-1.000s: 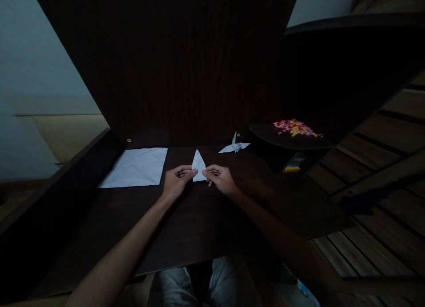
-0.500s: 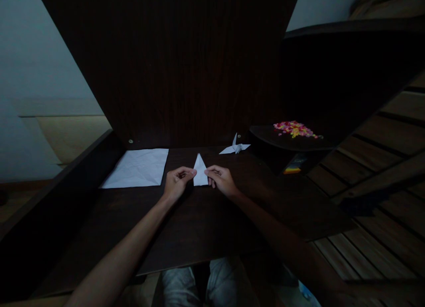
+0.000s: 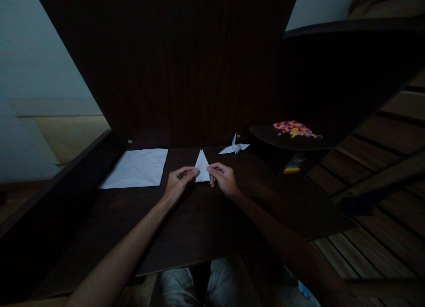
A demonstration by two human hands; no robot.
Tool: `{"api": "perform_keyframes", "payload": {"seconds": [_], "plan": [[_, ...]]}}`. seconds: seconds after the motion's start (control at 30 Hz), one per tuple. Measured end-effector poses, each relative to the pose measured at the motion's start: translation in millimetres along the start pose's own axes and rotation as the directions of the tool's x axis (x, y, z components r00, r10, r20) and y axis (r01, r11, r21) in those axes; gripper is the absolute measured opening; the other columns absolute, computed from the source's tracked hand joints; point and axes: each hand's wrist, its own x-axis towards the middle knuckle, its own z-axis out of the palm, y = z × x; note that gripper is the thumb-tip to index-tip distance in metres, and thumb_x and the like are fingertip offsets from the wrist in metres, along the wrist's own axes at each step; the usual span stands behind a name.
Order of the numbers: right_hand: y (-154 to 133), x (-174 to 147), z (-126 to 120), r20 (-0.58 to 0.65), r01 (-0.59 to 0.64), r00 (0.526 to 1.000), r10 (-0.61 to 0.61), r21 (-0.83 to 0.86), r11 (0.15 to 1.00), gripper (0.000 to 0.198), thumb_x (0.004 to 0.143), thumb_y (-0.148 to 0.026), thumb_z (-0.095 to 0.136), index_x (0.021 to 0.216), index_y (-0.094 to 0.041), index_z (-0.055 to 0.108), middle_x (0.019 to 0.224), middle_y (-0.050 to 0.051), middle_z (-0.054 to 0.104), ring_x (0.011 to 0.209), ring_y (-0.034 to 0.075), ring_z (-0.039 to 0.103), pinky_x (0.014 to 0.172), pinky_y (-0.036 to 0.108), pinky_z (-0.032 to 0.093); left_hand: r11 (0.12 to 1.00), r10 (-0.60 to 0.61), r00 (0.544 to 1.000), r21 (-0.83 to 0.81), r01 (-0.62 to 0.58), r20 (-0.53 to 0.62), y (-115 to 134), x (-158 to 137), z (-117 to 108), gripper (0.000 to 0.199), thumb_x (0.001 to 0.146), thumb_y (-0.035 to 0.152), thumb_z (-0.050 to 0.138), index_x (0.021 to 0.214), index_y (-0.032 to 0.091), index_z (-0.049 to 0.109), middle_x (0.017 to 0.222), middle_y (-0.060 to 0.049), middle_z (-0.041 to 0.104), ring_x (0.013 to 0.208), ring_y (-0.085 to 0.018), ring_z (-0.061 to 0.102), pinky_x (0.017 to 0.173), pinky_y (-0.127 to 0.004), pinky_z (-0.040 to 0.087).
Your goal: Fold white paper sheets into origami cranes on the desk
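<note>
A small white piece of folded paper [image 3: 202, 169], triangular with a split tip pointing away from me, is held just above the dark desk. My left hand [image 3: 179, 180] pinches its left edge between thumb and fingers. On the opposite edge, my right hand [image 3: 223, 177] grips it the same way, with some fingers curled behind the paper. A finished white paper crane [image 3: 235, 148] sits beyond my right hand, wings spread. To the left lies a flat white sheet of paper [image 3: 137, 167] with crease lines across it.
The dark wooden desk [image 3: 186, 236] has a raised side board [image 3: 56, 178] at left and a tall back panel [image 3: 172, 68]. At right, a rounded shelf [image 3: 265, 134] bears a heap of small colourful pieces [image 3: 295, 129]. A slatted wooden surface [image 3: 381, 165] stands further right.
The folded paper has shifted slightly up and to the right in my fingers. Its face now looks smoother, without the centre slit seen before. Both hands keep their pinch.
</note>
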Motion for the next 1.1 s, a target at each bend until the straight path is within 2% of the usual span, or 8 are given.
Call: {"api": "perform_keyframes", "payload": {"seconds": [0.1,0.33,0.43,0.6,0.7,0.87,1.0,1.1], "plan": [[-2.1,-0.4,0.8,-0.001,0.002,1.0,-0.002,-0.019,1.0,0.029,0.069,-0.045,0.069,0.072,-0.017,0.062,0.04,-0.006,0.052,0.035,0.009,0.048,0.035,0.02,0.04,0.999,0.009,1.0,0.047,-0.009,-0.004,2.1,-1.3,0.4,0.03,0.06,0.04,0.079,0.077,0.017,0.073,0.065,-0.002,0.066,0.062,-0.015,0.057,0.062,-0.026,0.044],[-0.5,-0.3,0.0,0.046,-0.04,0.998,0.04,-0.001,0.999,0.026,0.069,-0.042,0.069,0.071,-0.016,0.063,0.041,-0.005,0.054,0.035,0.009,0.048,0.035,0.02,0.041,0.995,0.04,0.997,0.094,-0.034,-0.059,-2.2,2.5,-0.8,0.02,0.064,0.037,0.075,0.07,0.018,0.072,0.063,0.0,0.064,0.062,-0.014,0.053,0.061,-0.025,0.041],[-0.3,-0.5,0.2,0.089,-0.097,0.992,0.09,0.07,0.993,0.023,0.069,-0.039,0.069,0.07,-0.017,0.064,0.044,-0.005,0.054,0.037,0.01,0.049,0.036,0.02,0.041,1.0,0.014,0.997,0.001,-0.014,-0.075,-2.8,3.0,0.2,0.014,0.063,0.032,0.073,0.067,0.018,0.071,0.065,0.001,0.063,0.064,-0.013,0.053,0.062,-0.024,0.04],[-2.2,-1.1,1.6,0.127,-0.189,0.978,0.168,0.178,0.966,0.02,0.066,-0.035,0.071,0.067,-0.017,0.063,0.046,-0.005,0.053,0.04,0.01,0.051,0.035,0.019,0.04,0.979,-0.075,0.996,-0.19,0.066,-0.04,-0.1,1.5,2.4,0.009,0.059,0.026,0.071,0.059,0.018,0.067,0.063,0.002,0.059,0.063,-0.013,0.052,0.061,-0.023,0.04],[-2.0,-1.3,1.4,0.116,-0.165,0.982,0.149,0.144,0.976,0.018,0.067,-0.034,0.07,0.066,-0.017,0.063,0.045,-0.005,0.053,0.039,0.009,0.049,0.035,0.019,0.038,0.982,-0.066,0.997,-0.177,0.059,-0.033,0.3,1.2,2.2,0.011,0.06,0.027,0.071,0.058,0.018,0.065,0.061,0.002,0.058,0.061,-0.012,0.051,0.06,-0.023,0.038],[-2.1,-2.2,0.5,0.095,-0.091,0.992,0.084,0.066,0.994,0.018,0.069,-0.033,0.069,0.067,-0.017,0.063,0.043,-0.004,0.054,0.038,0.009,0.048,0.036,0.019,0.038,0.998,-0.011,0.998,-0.065,0.007,-0.063,-4.0,2.3,0.8,0.017,0.064,0.033,0.073,0.064,0.018,0.067,0.057,0.003,0.056,0.056,-0.011,0.047,0.056,-0.023,0.034],[-2.0,-2.2,1.3,0.092,-0.101,0.991,0.096,0.052,0.994,0.019,0.068,-0.033,0.069,0.065,-0.016,0.062,0.043,-0.004,0.054,0.037,0.009,0.047,0.035,0.019,0.037,0.992,-0.026,0.997,-0.125,0.017,-0.07,-7.6,4.3,-0.2,0.015,0.061,0.029,0.075,0.067,0.017,0.068,0.066,0.002,0.062,0.065,-0.012,0.052,0.063,-0.023,0.038],[-0.5,-2.0,2.3,0.093,-0.122,0.989,0.116,0.061,0.991,0.018,0.067,-0.033,0.069,0.067,-0.016,0.062,0.043,-0.005,0.054,0.037,0.008,0.047,0.035,0.018,0.037,0.98,-0.053,0.997,-0.197,0.039,-0.063,-6.8,5.2,-0.6,0.012,0.059,0.025,0.074,0.064,0.017,0.068,0.066,0.002,0.061,0.066,-0.011,0.053,0.065,-0.022,0.038]]}}
